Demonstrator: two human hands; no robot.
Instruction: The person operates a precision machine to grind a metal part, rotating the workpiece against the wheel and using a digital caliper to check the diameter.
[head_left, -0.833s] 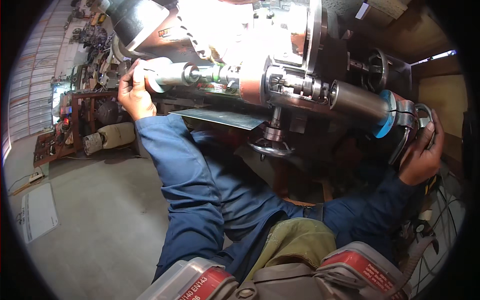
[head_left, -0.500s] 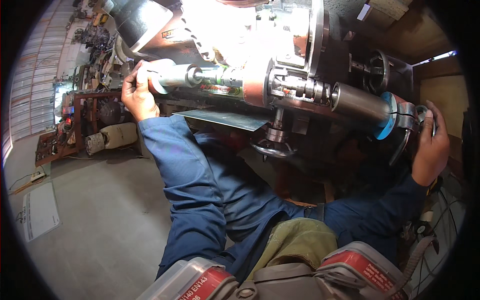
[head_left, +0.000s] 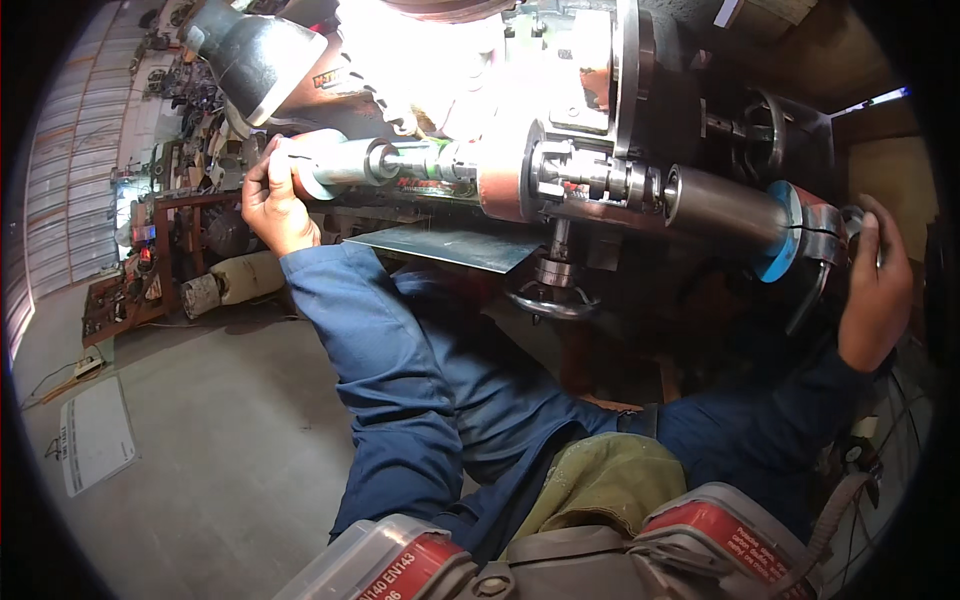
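A bare-metal machine spans the upper half of the view, strongly lit in the middle. My left hand (head_left: 280,205) is closed on the rim of a pale disc (head_left: 315,172) at the outer end of the left steel cylinder (head_left: 362,163). At the far right, my right hand (head_left: 878,290) curls its fingers round a small rounded metal handle (head_left: 853,222), partly hidden by them. That handle sits beyond a split clamp collar (head_left: 820,235) and a blue disc (head_left: 782,255) on the right steel cylinder (head_left: 725,210). A stepped shiny shaft (head_left: 610,180) lies between the cylinders.
A black lamp (head_left: 255,65) hangs at upper left. Below the shaft are a flat metal sheet (head_left: 450,243) and a chrome handwheel (head_left: 555,302); another handwheel (head_left: 765,135) is at right. A lever (head_left: 808,305) hangs under the collar. Cluttered shelving (head_left: 150,255) stands left.
The whole view has shifted slightly, with the lamp further left and the machine's right end a little further right. Both hands keep their holds on the same parts.
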